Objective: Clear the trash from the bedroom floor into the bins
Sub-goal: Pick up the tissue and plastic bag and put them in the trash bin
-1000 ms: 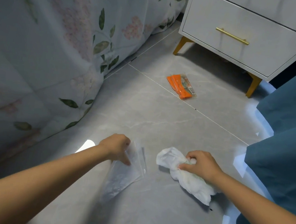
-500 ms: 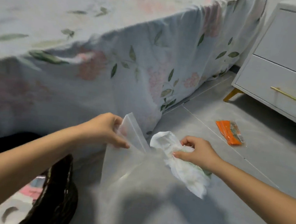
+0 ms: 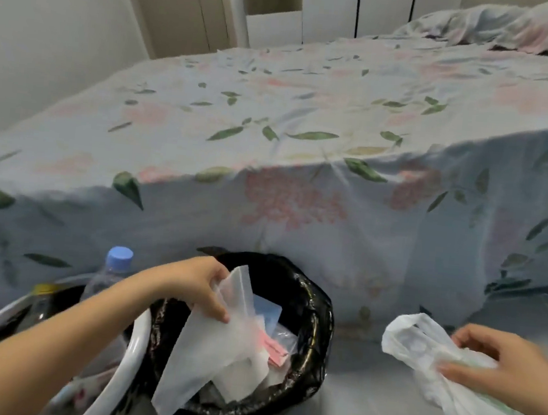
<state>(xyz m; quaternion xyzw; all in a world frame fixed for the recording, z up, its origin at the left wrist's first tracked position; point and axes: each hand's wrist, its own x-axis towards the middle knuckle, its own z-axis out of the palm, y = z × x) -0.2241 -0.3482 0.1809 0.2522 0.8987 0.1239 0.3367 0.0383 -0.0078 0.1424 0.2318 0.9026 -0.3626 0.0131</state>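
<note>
Currently the left hand (image 3: pixel 203 287) is pinching one clear plastic bag (image 3: pixel 216 342) by its top edge, directly over the black-lined bin (image 3: pixel 317 315). The right hand (image 3: pixel 498 366) is clamping one white plastic bag (image 3: pixel 419 351), held beside that bin above the floor. Judgement: releasing with the clear bag's hanging tail inside the rim should prevent overhang. Two bins are showing; the white bin (image 3: pixel 133 351) is holding one capped bottle (image 3: pixel 110 275).

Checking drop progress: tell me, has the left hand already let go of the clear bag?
No: the left hand pinches the clear bag over the black-lined bin.
</note>
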